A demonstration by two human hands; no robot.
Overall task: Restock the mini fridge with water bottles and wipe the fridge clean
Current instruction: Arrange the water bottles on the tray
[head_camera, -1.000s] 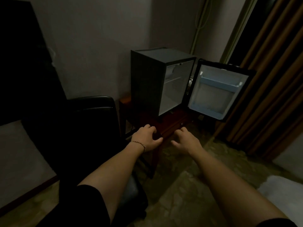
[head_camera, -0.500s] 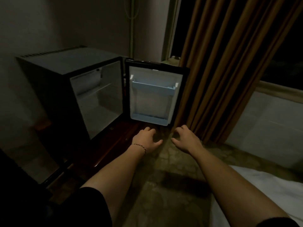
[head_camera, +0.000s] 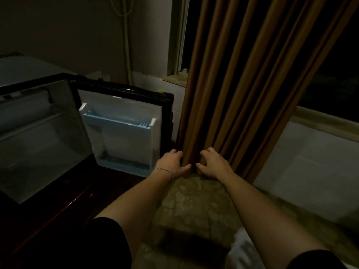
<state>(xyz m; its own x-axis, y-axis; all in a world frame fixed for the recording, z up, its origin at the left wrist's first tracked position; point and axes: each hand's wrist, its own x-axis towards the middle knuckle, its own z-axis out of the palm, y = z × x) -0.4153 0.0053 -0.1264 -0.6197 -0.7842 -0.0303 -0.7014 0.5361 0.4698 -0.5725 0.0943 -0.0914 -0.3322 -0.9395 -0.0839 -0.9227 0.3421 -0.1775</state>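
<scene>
Empty hands (head_camera: 192, 165) before pleated brown curtain (head_camera: 242, 84)

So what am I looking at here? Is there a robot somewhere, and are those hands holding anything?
No robot: this is a person, filmed by a wide-angle camera worn on their head, looking forward and down. The left hand and right hand reach out in front of a brown curtain, fingers loosely curled, holding nothing. To the left stands the mini fridge on a dark wooden cabinet. Its door is swung open, showing a pale blue door shelf. I see no water bottles or cloth anywhere. The room is dim, so fine detail is lost.
</scene>
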